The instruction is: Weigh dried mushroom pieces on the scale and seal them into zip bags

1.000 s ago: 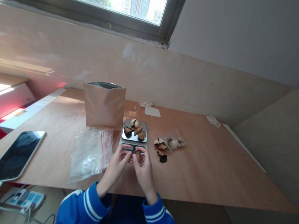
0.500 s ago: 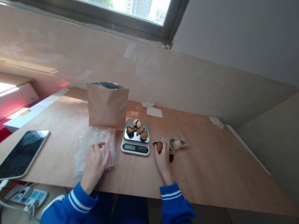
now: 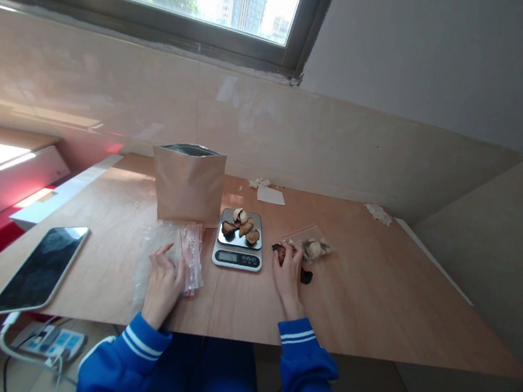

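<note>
Head view, the only one: at centre-right of the frame, the right hand [image 3: 288, 280] reaches over a small heap of dried mushroom pieces [image 3: 279, 250] on the wooden desk [image 3: 381, 306]; its fingers curl down, touching a brown piece, though I cannot tell whether they pinch it; a black piece [image 3: 306, 277] lies just beside the hand, to its right, and a small clear bag [image 3: 302, 233] with paler pieces inside lies just above it.

Left of centre, the left hand [image 3: 164, 282] rests loosely spread on flat plastic bags [image 3: 191, 257], gripping nothing visible.

Likely risks: the fingers could crush a brittle piece or flick the black one aside; a sideways sweep could knock the scale [image 3: 237, 260] at centre, tipping off the pieces on its plate [image 3: 244, 227]; a left-hand push could slide the bags into the upright paper pouch [image 3: 188, 188].
</note>
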### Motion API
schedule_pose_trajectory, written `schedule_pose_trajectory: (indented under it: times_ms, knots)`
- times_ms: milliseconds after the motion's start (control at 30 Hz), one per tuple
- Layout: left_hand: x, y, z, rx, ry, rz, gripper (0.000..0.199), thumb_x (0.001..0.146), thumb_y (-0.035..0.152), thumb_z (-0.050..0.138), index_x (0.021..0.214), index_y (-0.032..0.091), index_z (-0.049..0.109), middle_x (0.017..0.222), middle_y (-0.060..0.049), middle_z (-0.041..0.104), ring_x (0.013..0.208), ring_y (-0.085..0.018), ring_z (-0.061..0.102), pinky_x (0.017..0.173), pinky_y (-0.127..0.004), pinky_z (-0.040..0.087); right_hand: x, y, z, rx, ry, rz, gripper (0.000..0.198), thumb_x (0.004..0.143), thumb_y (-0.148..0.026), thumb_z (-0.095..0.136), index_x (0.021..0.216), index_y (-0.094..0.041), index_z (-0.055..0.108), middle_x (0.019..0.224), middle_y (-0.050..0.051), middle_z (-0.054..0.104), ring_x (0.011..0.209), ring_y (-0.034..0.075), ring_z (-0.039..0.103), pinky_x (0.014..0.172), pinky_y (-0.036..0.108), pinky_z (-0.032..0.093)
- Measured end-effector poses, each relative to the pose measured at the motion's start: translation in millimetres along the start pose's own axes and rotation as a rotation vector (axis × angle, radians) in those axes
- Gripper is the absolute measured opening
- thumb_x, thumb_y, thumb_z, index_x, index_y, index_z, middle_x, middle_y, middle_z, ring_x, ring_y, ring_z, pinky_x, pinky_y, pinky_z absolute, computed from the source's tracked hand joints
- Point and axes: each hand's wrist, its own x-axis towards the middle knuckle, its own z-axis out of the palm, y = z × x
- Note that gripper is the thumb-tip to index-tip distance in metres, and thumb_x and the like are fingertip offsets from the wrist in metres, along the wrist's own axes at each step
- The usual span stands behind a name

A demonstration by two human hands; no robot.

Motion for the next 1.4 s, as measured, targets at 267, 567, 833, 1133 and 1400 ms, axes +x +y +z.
schedule_pose_trajectory:
  times_ms: [267, 567, 833, 1133, 1400]
  knots:
    - [-4.0, -14.6, 4.6, -0.064, -0.036, -0.043, 0.031, 0.089, 0.035, 0.046, 0.113, 0.017, 0.044, 0.108, -0.015, 0.051, 0.105, -0.031, 0.056, 0.089, -0.053, 0.048, -0.1, 3.3, -2.7, -0.077, 0.016, 0.021, 0.030, 0.089, -0.030, 0.048, 0.112, -0.017, 0.061, 0.118, 0.016, 0.046, 0.111, 0.029, 0.050, 0.094, 0.051, 0.045]
    - [22.0, -38.1, -1.6, -0.081, -0.086, -0.104, 0.029, 0.084, 0.039, 0.047, 0.099, 0.016, 0.055, 0.092, -0.011, 0.056, 0.086, -0.028, 0.060, 0.081, -0.047, 0.051, 5.4, -3.3, -6.6, -0.059, 0.081, 0.038, 0.034, 0.090, -0.032, 0.047, 0.117, -0.015, 0.058, 0.120, 0.017, 0.043, 0.115, 0.031, 0.047, 0.098, 0.052, 0.041]
    - [30.7, 19.0, -34.4, -0.197, 0.005, -0.145, 0.027, 0.089, 0.042, 0.047, 0.094, 0.019, 0.060, 0.078, -0.003, 0.057, 0.063, -0.018, 0.056, 0.065, -0.034, 0.048, -15.0, -146.7, -9.5, 0.531, -0.232, 0.050, 0.025, 0.096, -0.038, 0.043, 0.098, -0.021, 0.062, 0.094, 0.007, 0.062, 0.088, 0.020, 0.059, 0.081, 0.034, 0.049]
    - [23.1, 75.3, -47.0, -0.631, -0.016, -0.327, 0.029, 0.088, 0.047, 0.052, 0.095, 0.019, 0.050, 0.081, -0.002, 0.060, 0.063, -0.014, 0.059, 0.055, -0.026, 0.048, -13.7, -188.0, 7.5, 0.729, -0.434, 0.211, 0.036, 0.096, -0.044, 0.039, 0.076, -0.021, 0.057, 0.067, 0.000, 0.059, 0.063, 0.015, 0.055, 0.062, 0.026, 0.042]
    - [48.8, 79.2, -57.8, -0.575, 0.091, -0.360, 0.026, 0.084, 0.044, 0.054, 0.087, 0.020, 0.047, 0.068, 0.002, 0.054, 0.051, -0.012, 0.051, 0.047, -0.023, 0.043, 4.0, -131.9, -14.1, 0.660, -0.522, 0.033, 0.032, 0.097, -0.044, 0.039, 0.102, -0.020, 0.060, 0.104, 0.006, 0.063, 0.098, 0.019, 0.058, 0.086, 0.032, 0.046]
